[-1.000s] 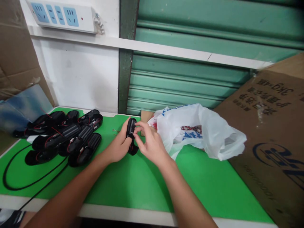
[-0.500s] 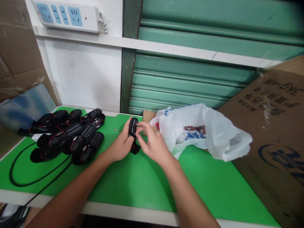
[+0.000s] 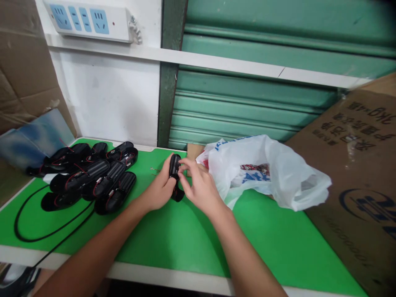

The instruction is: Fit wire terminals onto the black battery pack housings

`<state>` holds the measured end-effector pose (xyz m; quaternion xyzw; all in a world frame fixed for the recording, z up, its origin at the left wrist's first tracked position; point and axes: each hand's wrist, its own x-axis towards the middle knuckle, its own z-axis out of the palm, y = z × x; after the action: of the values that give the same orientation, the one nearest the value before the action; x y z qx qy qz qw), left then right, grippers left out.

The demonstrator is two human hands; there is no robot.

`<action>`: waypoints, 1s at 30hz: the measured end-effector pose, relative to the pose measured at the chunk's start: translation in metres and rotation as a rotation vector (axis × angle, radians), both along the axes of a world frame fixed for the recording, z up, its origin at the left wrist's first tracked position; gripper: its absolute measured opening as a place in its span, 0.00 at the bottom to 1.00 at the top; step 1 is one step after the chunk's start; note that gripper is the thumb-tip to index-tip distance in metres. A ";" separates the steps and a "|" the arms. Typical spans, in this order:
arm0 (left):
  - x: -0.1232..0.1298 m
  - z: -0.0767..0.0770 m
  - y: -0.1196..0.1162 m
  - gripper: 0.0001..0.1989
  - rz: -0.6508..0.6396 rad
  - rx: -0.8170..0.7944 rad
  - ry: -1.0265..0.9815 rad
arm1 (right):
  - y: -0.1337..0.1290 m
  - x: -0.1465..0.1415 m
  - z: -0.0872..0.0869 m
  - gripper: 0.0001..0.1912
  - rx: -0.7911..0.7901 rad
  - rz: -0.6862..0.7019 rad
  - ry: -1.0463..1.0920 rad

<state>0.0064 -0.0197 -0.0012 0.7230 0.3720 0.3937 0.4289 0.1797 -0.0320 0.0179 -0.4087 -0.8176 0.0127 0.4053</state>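
A small black plastic housing [image 3: 175,165] with a ribbed, rounded shape is held upright over the green table mat. My left hand [image 3: 161,187] grips it from the left, with the thumb across its front. On the other side, my right hand [image 3: 199,183] has its thumb and bent fingers drawn in at the housing's right edge. Whatever lies between those fingertips is too small to make out. A thin wire with a metal end [image 3: 154,169] shows just left of my left hand.
Several similar black housings with red wires [image 3: 107,181] lie piled on the left. A black cable [image 3: 18,225] loops over the mat [image 3: 173,243]. To the right sits a white plastic bag [image 3: 278,177] beside a cardboard box [image 3: 352,173]. A power strip [image 3: 89,20] hangs above.
The view has shifted very slightly. Both hands stay at the housing, with the right fingertips almost unmoved.
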 end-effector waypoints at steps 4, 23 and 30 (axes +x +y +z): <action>0.000 0.001 0.000 0.39 0.018 -0.015 0.009 | 0.000 -0.001 -0.001 0.14 -0.028 -0.005 0.021; 0.000 0.003 0.000 0.38 0.010 -0.013 0.013 | 0.001 0.000 -0.003 0.12 -0.021 -0.019 -0.020; -0.001 0.000 0.001 0.38 0.037 -0.043 0.006 | 0.000 -0.004 -0.007 0.11 -0.029 -0.057 -0.032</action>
<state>0.0051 -0.0189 -0.0007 0.7077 0.3951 0.3912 0.4359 0.1762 -0.0320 0.0108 -0.4380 -0.8117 0.0064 0.3863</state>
